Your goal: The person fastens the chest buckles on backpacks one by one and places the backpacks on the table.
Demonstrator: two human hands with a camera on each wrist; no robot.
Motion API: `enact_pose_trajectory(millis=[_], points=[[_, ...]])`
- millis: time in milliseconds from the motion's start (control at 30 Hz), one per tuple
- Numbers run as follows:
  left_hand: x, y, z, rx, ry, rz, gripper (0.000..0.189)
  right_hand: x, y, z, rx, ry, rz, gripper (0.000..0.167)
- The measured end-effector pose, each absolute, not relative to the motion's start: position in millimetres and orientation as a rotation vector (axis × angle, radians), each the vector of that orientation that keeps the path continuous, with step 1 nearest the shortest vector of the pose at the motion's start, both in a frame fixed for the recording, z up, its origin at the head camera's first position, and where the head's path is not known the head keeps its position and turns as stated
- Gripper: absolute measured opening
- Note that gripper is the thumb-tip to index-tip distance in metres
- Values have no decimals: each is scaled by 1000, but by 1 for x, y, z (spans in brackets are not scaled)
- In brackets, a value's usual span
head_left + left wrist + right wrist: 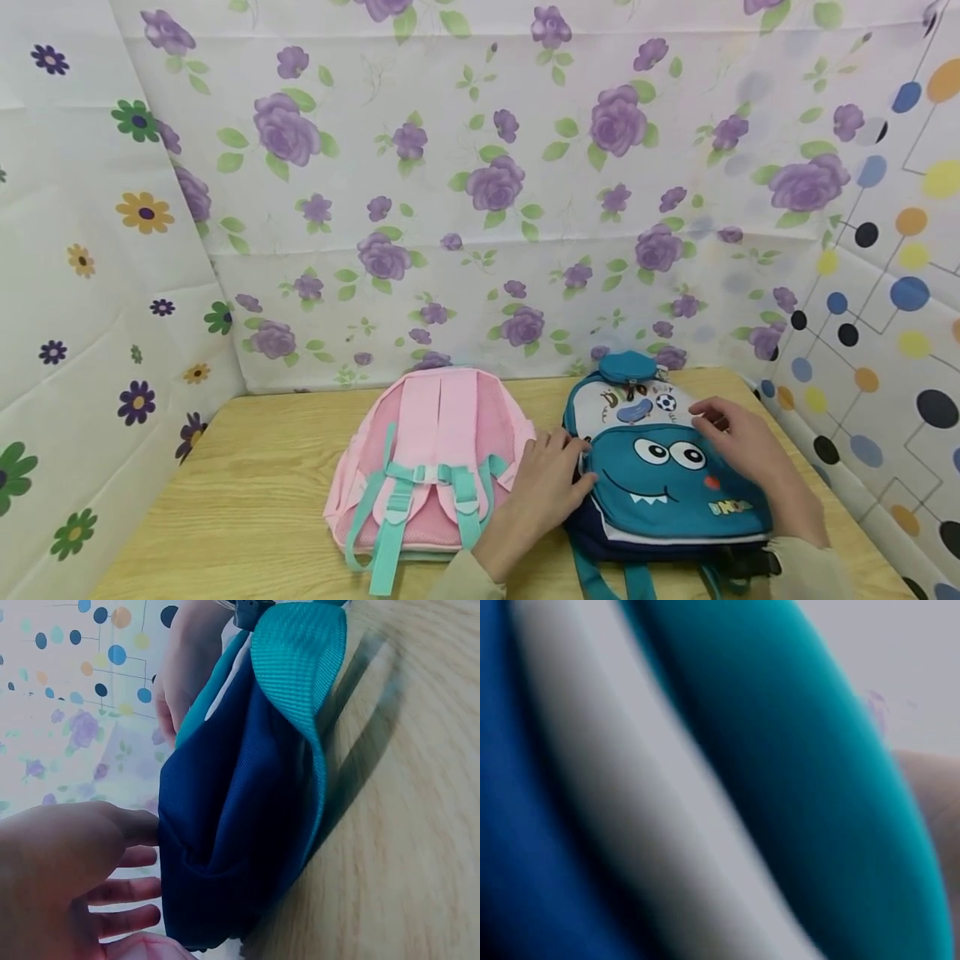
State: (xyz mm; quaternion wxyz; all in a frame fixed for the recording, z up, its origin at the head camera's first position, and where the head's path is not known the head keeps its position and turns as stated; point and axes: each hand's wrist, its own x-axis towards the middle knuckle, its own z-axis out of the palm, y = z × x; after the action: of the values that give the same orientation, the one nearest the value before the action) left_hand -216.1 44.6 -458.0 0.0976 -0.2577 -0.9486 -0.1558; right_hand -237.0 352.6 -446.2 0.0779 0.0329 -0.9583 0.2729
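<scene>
A teal backpack with a cartoon dinosaur face lies front up on the right of the table. At its left edge is my left hand, fingers spread and fingertips right at the side. In the left wrist view, the fingers of my left hand reach the navy side panel of the backpack. My right hand is over the upper right edge of the backpack, fingers loosely bent. Close up in the right wrist view are the backpack's teal pocket and white trim, blurred.
Left of the teal backpack, a pink backpack lies with its mint straps facing up. Both bags are on a wooden table. A flowered cloth hangs behind, and a dotted cloth stands along the right.
</scene>
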Motion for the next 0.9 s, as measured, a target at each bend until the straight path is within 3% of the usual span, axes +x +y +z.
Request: enact_pose_trajectory(millis=[267,467,700,900], points=[[-218,44,-462,-788,-2860,-428,31,-234,373,-450,19,-2884,812,35],[-219,43,-462,-850,-2905,-438,41,-233,380,-453,14,-2912,778,38],[-215,42,-458,-876,-2935,-452,52,-235,392,-460,-44,-3042,785,61],[-212,46,-459,-907,-2941,-405,48,-239,400,-464,-51,-3152,784,74]])
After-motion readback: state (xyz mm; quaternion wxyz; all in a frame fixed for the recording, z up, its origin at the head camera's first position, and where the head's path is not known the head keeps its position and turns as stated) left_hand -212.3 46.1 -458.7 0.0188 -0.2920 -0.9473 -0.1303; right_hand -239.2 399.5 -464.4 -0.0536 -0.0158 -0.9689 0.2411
